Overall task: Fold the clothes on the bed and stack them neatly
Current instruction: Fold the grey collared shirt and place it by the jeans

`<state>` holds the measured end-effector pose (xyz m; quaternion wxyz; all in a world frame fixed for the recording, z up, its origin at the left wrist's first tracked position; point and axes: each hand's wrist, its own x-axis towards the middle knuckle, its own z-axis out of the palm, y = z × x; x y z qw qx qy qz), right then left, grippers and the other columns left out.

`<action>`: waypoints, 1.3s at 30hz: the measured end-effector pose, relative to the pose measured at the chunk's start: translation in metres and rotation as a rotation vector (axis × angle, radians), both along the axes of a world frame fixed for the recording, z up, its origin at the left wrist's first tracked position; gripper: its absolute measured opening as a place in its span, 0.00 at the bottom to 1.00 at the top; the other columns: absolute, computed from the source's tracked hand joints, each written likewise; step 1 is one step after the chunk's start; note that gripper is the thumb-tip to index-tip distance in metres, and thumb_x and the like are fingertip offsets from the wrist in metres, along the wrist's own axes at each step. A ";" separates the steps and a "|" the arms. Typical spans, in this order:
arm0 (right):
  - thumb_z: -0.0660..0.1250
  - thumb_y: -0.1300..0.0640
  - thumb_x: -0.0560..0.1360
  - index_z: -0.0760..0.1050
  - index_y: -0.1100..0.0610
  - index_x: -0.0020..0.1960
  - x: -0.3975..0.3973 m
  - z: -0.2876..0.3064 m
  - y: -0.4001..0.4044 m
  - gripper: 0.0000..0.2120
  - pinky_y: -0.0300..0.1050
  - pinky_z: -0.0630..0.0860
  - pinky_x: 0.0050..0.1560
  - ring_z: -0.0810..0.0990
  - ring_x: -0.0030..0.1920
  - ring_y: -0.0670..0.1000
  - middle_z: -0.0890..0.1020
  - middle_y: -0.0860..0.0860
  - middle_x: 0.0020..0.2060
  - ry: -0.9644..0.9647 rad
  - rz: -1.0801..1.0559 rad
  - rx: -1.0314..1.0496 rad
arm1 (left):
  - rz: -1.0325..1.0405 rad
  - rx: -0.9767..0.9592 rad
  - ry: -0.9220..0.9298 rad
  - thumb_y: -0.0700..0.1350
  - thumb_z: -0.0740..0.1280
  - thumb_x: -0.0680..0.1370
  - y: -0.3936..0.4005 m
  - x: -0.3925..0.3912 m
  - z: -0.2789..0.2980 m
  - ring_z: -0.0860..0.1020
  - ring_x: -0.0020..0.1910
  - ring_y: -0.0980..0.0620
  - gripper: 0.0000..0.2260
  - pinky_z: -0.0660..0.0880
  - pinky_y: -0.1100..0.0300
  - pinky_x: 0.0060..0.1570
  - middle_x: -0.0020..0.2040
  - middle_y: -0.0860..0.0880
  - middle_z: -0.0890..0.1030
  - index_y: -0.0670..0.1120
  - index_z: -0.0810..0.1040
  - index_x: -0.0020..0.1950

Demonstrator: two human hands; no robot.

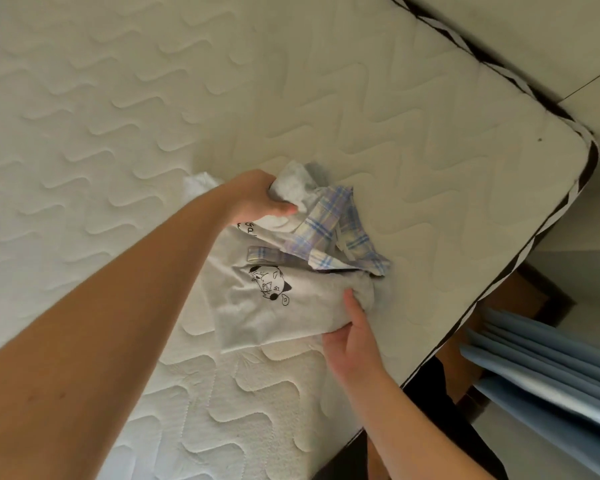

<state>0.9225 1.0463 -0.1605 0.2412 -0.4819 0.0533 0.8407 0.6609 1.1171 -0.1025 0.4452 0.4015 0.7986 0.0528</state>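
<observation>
A white T-shirt (257,310) with a black cartoon print lies crumpled on the quilted mattress (118,109), near its right edge. My left hand (257,199) grips a bunched upper part of the shirt. My right hand (354,330) pinches the shirt's lower right edge, thumb on top. A blue and yellow plaid garment (343,233) lies tangled on the shirt, between my two hands. A small white piece of cloth (201,183) peeks out behind my left forearm.
The mattress edge with dark trim (520,258) runs diagonally on the right. Beyond it hang blue curtain folds (541,368) over a brown and pale tiled floor (568,50). Bare mattress stretches to the left and far side.
</observation>
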 end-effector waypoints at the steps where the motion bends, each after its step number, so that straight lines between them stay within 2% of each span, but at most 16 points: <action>1: 0.64 0.53 0.80 0.76 0.58 0.67 0.008 0.002 0.012 0.17 0.54 0.73 0.64 0.78 0.65 0.55 0.79 0.57 0.64 0.006 0.035 0.033 | 0.081 0.030 -0.033 0.56 0.74 0.73 -0.010 0.006 0.007 0.76 0.31 0.59 0.09 0.67 0.62 0.30 0.32 0.57 0.80 0.53 0.80 0.39; 5: 0.69 0.49 0.75 0.80 0.54 0.62 0.032 0.026 0.061 0.18 0.55 0.79 0.58 0.80 0.61 0.56 0.82 0.56 0.61 -0.061 0.179 0.178 | 0.473 0.211 -0.178 0.56 0.75 0.72 -0.052 0.038 0.037 0.72 0.25 0.61 0.10 0.67 0.66 0.28 0.27 0.56 0.79 0.51 0.82 0.43; 7: 0.70 0.46 0.74 0.82 0.54 0.59 0.038 0.048 0.078 0.18 0.56 0.78 0.59 0.81 0.60 0.55 0.82 0.55 0.59 -0.093 0.230 0.200 | 0.646 0.287 -0.262 0.55 0.75 0.72 -0.073 0.059 0.058 0.76 0.32 0.56 0.08 0.70 0.61 0.37 0.35 0.49 0.84 0.52 0.83 0.44; 8: 0.69 0.45 0.74 0.83 0.54 0.58 0.039 0.062 0.084 0.18 0.56 0.76 0.61 0.81 0.60 0.55 0.83 0.55 0.59 -0.094 0.259 0.214 | 0.700 0.314 -0.294 0.55 0.75 0.73 -0.083 0.072 0.072 0.80 0.36 0.54 0.07 0.71 0.59 0.40 0.39 0.48 0.85 0.53 0.83 0.45; 12: 0.68 0.46 0.74 0.78 0.56 0.64 0.044 0.127 0.109 0.22 0.57 0.74 0.63 0.80 0.61 0.56 0.82 0.57 0.60 -0.094 0.425 0.331 | 0.899 0.432 -0.384 0.52 0.72 0.76 -0.121 0.125 0.132 0.83 0.43 0.62 0.06 0.72 0.64 0.43 0.44 0.56 0.86 0.52 0.83 0.51; 16: 0.71 0.52 0.72 0.76 0.61 0.66 0.049 0.210 0.143 0.25 0.57 0.72 0.67 0.78 0.64 0.58 0.81 0.59 0.61 -0.125 0.623 0.556 | 1.117 0.561 -0.433 0.53 0.72 0.74 -0.158 0.168 0.194 0.84 0.49 0.53 0.13 0.77 0.57 0.50 0.49 0.51 0.86 0.49 0.84 0.55; 18: 0.74 0.49 0.69 0.81 0.58 0.60 0.050 0.251 0.156 0.22 0.57 0.75 0.65 0.81 0.61 0.58 0.83 0.58 0.57 -0.160 0.742 0.713 | 1.204 0.645 -0.471 0.56 0.74 0.71 -0.175 0.188 0.218 0.85 0.49 0.49 0.15 0.80 0.58 0.46 0.50 0.48 0.86 0.49 0.85 0.53; 20: 0.78 0.43 0.64 0.83 0.56 0.54 0.048 0.292 0.163 0.23 0.58 0.75 0.63 0.83 0.57 0.57 0.85 0.57 0.53 -0.205 0.850 0.929 | 1.258 0.730 -0.518 0.59 0.77 0.69 -0.191 0.201 0.239 0.85 0.50 0.46 0.19 0.81 0.60 0.42 0.51 0.45 0.86 0.49 0.85 0.54; 22: 0.79 0.40 0.61 0.84 0.53 0.52 0.047 0.328 0.163 0.24 0.56 0.77 0.60 0.84 0.53 0.55 0.86 0.54 0.50 -0.220 0.917 1.078 | 1.292 0.793 -0.525 0.61 0.77 0.66 -0.207 0.212 0.257 0.84 0.52 0.43 0.24 0.81 0.60 0.43 0.53 0.43 0.85 0.48 0.84 0.56; 26: 0.75 0.44 0.66 0.85 0.52 0.49 0.044 0.385 0.160 0.16 0.48 0.78 0.54 0.85 0.50 0.50 0.87 0.50 0.46 -0.153 0.985 1.284 | 1.382 0.912 -0.434 0.63 0.77 0.67 -0.237 0.228 0.296 0.84 0.54 0.43 0.24 0.81 0.59 0.45 0.55 0.44 0.85 0.51 0.83 0.57; 29: 0.71 0.47 0.72 0.83 0.54 0.52 0.045 0.408 0.155 0.14 0.47 0.77 0.53 0.85 0.50 0.50 0.87 0.51 0.47 -0.061 1.050 1.318 | 1.467 1.010 -0.350 0.64 0.77 0.65 -0.254 0.243 0.324 0.84 0.52 0.45 0.24 0.81 0.60 0.43 0.53 0.44 0.85 0.52 0.84 0.56; 32: 0.68 0.42 0.74 0.83 0.56 0.53 0.044 0.415 0.145 0.18 0.40 0.79 0.46 0.86 0.47 0.53 0.87 0.54 0.46 -0.030 1.185 1.336 | 1.582 1.079 -0.329 0.60 0.79 0.64 -0.268 0.264 0.344 0.84 0.51 0.45 0.23 0.81 0.59 0.42 0.53 0.43 0.85 0.50 0.85 0.54; 36: 0.68 0.40 0.72 0.84 0.48 0.50 0.038 0.414 0.121 0.15 0.50 0.77 0.53 0.86 0.49 0.53 0.87 0.52 0.47 0.080 1.353 1.208 | 1.738 1.132 -0.329 0.51 0.74 0.70 -0.288 0.298 0.363 0.84 0.51 0.43 0.14 0.81 0.57 0.42 0.53 0.40 0.85 0.47 0.84 0.54; 39: 0.68 0.44 0.71 0.86 0.51 0.47 0.033 0.414 0.096 0.14 0.44 0.79 0.44 0.86 0.47 0.53 0.87 0.55 0.46 0.155 1.439 1.148 | 1.844 1.138 -0.268 0.50 0.73 0.72 -0.309 0.328 0.370 0.84 0.52 0.42 0.13 0.81 0.57 0.44 0.54 0.41 0.85 0.47 0.85 0.54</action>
